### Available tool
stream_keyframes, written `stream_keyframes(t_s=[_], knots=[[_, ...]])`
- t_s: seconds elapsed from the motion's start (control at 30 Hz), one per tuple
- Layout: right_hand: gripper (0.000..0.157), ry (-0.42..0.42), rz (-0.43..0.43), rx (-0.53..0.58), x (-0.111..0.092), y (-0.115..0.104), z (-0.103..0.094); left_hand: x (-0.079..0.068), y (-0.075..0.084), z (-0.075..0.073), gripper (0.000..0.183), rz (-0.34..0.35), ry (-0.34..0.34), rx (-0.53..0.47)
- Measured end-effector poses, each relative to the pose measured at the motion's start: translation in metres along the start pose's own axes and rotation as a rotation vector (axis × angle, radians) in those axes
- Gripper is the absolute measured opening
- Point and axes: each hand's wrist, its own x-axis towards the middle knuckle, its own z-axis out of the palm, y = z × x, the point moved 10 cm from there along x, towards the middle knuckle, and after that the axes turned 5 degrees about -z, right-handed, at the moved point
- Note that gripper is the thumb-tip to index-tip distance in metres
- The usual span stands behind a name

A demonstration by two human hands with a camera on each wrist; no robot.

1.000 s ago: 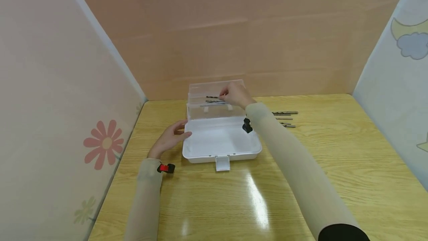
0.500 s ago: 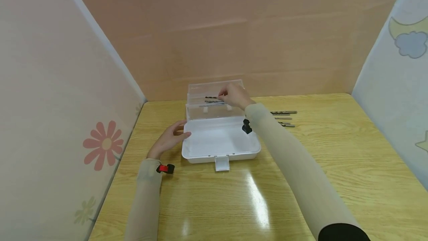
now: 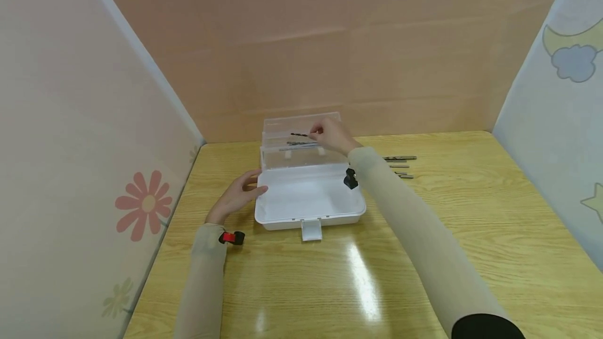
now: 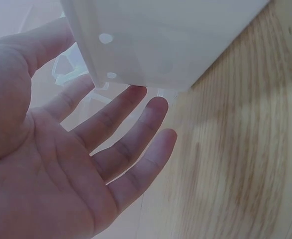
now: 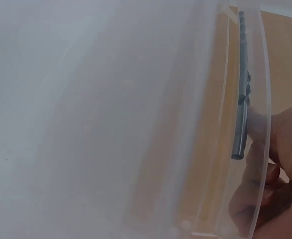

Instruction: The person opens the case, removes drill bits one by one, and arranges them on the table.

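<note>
A white plastic box (image 3: 308, 195) stands on the table with its translucent lid (image 3: 301, 124) raised at the back. At its left end is my left hand (image 3: 237, 195), thumb over the rim; in the left wrist view the fingers of the left hand (image 4: 106, 149) look straight and spread beside the box wall (image 4: 150, 40). Above the raised see-through part, my right hand (image 3: 332, 135) pinches a dark twist drill bit (image 3: 299, 134). Several other drill bits (image 3: 299, 143) lie just below it. Through clear plastic, the right wrist view shows drill bits (image 5: 240, 129) near the right hand (image 5: 285, 154).
Several more drill bits (image 3: 400, 158) lie on the wooden table (image 3: 292, 286) right of the box, partly behind the right forearm. A latch flap (image 3: 311, 230) hangs at the box front. A brown back wall (image 3: 348, 56) and pale side panels (image 3: 94, 135) enclose the table.
The right hand has lifted the drill bit very slightly, away from the bits below it. The left hand keeps its place at the box. The head view has shifted a little.
</note>
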Motion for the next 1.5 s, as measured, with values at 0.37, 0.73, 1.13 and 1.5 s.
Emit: stream_keyframes(t_s=[0.37, 0.73, 1.13, 1.5], knots=[[0.024, 0.028, -0.095, 0.028, -0.011, -0.001, -0.014, 0.002, 0.000, -0.003, 0.073, -0.005, 0.002, -0.009], [0.022, 0.056, -0.097, 0.093, -0.022, 0.005, -0.023, 0.002, -0.003, -0.002, 0.071, -0.007, 0.001, -0.025], [0.023, 0.094, -0.087, 0.184, -0.039, 0.017, -0.032, 0.005, -0.005, -0.005, 0.073, -0.011, 0.004, -0.016], [0.028, 0.146, -0.057, 0.199, -0.066, 0.037, -0.043, 0.004, -0.005, -0.003, 0.073, -0.002, -0.003, -0.030]])
